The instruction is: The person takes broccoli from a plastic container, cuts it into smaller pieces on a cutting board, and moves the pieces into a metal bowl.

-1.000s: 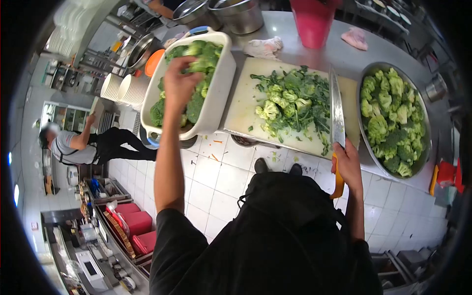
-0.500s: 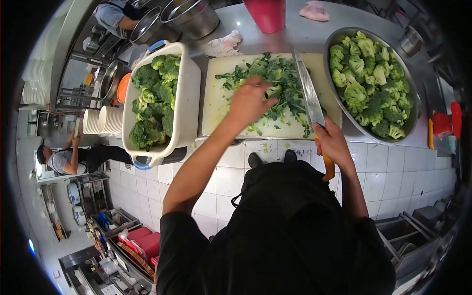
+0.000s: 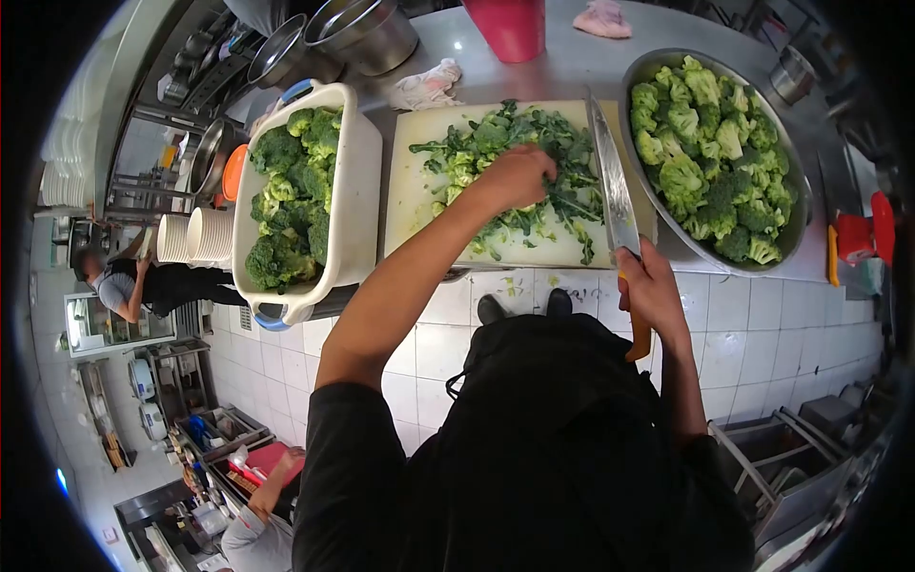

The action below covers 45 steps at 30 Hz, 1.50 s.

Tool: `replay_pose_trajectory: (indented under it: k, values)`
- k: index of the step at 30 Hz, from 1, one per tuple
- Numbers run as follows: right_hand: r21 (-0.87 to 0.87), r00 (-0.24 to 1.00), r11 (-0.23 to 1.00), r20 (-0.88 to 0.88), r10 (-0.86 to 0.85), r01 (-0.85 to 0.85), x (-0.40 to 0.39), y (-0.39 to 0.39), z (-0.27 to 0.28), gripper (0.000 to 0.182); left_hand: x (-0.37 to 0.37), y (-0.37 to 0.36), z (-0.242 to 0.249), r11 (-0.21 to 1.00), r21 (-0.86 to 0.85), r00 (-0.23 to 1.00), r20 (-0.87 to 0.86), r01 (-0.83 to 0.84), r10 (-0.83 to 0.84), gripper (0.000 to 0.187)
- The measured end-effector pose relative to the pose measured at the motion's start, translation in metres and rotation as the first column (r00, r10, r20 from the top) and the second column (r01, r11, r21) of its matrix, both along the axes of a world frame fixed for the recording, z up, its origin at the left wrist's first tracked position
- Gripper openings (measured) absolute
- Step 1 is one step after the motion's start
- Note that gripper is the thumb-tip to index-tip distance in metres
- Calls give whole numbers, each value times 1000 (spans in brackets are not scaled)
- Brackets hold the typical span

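Observation:
My left hand (image 3: 519,178) is down in a pile of broccoli leaves and small trimmings (image 3: 572,172) on the white cutting board (image 3: 410,205). Its fingers are curled into the greens, and the fingertips are partly hidden. My right hand (image 3: 652,286) grips the orange handle of a large knife (image 3: 616,181). The blade points away from me along the board's right side, flat above it. Left of the board stands a white tub (image 3: 355,191) of broccoli heads (image 3: 276,153). On the right, a metal bowl (image 3: 631,124) is heaped with cut broccoli florets (image 3: 684,181).
Behind the board are a crumpled cloth (image 3: 426,86), a red container (image 3: 510,29), a pinkish cloth (image 3: 602,19) and metal pots (image 3: 367,33). Stacked white bowls (image 3: 210,234) stand left of the tub. One person (image 3: 143,281) stands at far left, another (image 3: 262,534) at lower left.
My left hand has moved right and deeper into the greens, its fingers curling in. The knife stays in my right hand. Another person has come into view at lower left.

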State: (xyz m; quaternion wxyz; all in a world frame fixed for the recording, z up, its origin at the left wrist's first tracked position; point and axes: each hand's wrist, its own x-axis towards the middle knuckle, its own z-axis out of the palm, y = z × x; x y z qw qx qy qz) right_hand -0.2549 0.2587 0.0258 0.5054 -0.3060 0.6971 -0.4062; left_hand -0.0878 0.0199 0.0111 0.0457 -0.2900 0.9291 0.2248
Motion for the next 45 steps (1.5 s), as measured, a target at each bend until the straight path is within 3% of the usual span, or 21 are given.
replay_pose_trajectory:
  k: [3,5,7,9,13,16,18,20,23,32,45]
  values:
    - [-8,1000,1000,23,-10,10,3,-4,6,18,17,-3,0,992,-18,964,-240,-123,115,43]
    - [-5,1000,1000,6,22,-22,4,-5,12,18,30,4,29,932,161,859,-363,-324,361,37]
    - [-5,998,998,-22,65,-65,5,-9,18,18,54,8,42,805,390,660,-464,-447,591,33]
    - [-6,991,993,-64,121,-121,8,-10,24,19,85,8,38,626,643,368,-506,-442,780,31]
    - [51,898,933,-258,357,-357,19,-15,34,25,136,21,13,439,742,-54,-536,-506,843,28]
    - [36,782,848,-368,504,-529,31,-18,29,25,163,24,-39,324,781,-173,-476,-535,862,28]
    - [110,701,783,-382,602,-612,44,-24,34,24,175,29,-56,324,726,-124,-489,-606,864,26]
    - [70,645,742,-443,622,-667,54,-24,26,22,180,33,-60,324,681,-85,-494,-657,866,25]
    - [110,561,682,-484,672,-723,65,-26,17,22,181,42,-45,328,562,2,-502,-759,865,24]
    - [173,515,638,-452,728,-750,82,-30,11,22,182,61,-42,406,154,207,-670,-901,713,26]
    - [357,413,589,-460,786,-725,105,-40,22,25,188,69,-62,472,214,220,-674,-855,705,21]
